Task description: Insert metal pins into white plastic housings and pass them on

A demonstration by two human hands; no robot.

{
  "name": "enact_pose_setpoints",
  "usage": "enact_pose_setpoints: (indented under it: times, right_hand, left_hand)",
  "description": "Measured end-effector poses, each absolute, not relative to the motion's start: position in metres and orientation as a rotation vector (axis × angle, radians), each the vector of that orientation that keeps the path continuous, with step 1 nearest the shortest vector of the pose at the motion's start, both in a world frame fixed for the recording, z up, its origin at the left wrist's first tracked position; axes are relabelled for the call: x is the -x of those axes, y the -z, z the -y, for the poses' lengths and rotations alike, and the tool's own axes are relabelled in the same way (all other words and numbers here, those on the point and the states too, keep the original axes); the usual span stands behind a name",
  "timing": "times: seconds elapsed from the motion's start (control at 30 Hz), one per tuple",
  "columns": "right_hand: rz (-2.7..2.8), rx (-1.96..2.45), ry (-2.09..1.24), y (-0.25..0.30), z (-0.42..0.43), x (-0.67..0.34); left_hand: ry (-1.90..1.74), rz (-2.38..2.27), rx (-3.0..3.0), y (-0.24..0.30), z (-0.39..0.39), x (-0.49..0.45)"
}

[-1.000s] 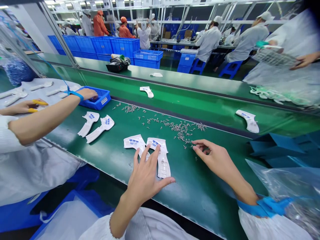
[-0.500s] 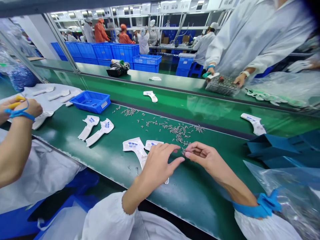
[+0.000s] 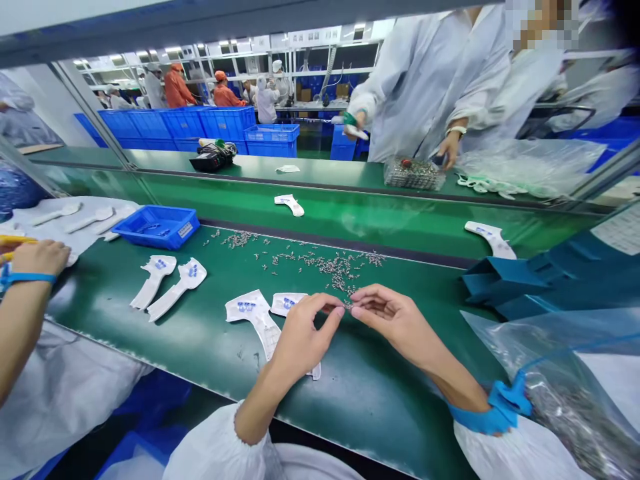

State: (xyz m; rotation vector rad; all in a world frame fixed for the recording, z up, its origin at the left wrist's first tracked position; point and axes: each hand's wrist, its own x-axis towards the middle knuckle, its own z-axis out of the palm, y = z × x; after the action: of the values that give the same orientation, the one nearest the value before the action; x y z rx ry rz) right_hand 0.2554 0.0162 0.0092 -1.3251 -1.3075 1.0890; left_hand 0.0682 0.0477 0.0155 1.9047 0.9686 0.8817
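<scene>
My left hand (image 3: 303, 332) and my right hand (image 3: 393, 320) meet fingertip to fingertip just above the green bench (image 3: 380, 387). Both are pinched around something tiny that I cannot make out, close to a scatter of small silver screws (image 3: 330, 264). Two white gun-shaped plastic shells (image 3: 250, 311) with blue buttons lie under and left of my left hand, which covers part of the nearer one. A blue strap (image 3: 493, 410) circles my right wrist.
Two more white shells (image 3: 170, 288) and a blue tray (image 3: 156, 227) lie to the left, by a neighbour's arm (image 3: 23, 303). Other shells ride the far belt (image 3: 289, 204) (image 3: 491, 239). A clear bag of screws (image 3: 565, 387) and blue cartons (image 3: 530, 280) crowd the right. A white-coated person (image 3: 440, 87) works opposite.
My left hand lifted off the shell and came to meet my right hand, which drew back from the screws. The neighbour's arm pulled away from the blue tray. A person opposite came into view.
</scene>
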Motion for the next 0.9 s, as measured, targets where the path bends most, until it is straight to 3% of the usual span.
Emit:
enact_pose_setpoints:
  times: [0.3,0.67,0.9]
  right_hand:
    - [1.223,1.204,-1.332,-0.016,-0.013,-0.255]
    - [1.366,1.29,-1.033,-0.007,-0.014,-0.253]
    - [1.596,1.379,-0.836,-0.012,-0.01,-0.251]
  left_hand:
    - [-0.876,-0.827,-1.875,-0.019,-0.05,-0.067]
    - [-0.94,-0.813,-2.629,-0.012,-0.058,-0.055]
    - [-0.763,-0.943,-2.025,-0.026,-0.054,-0.061]
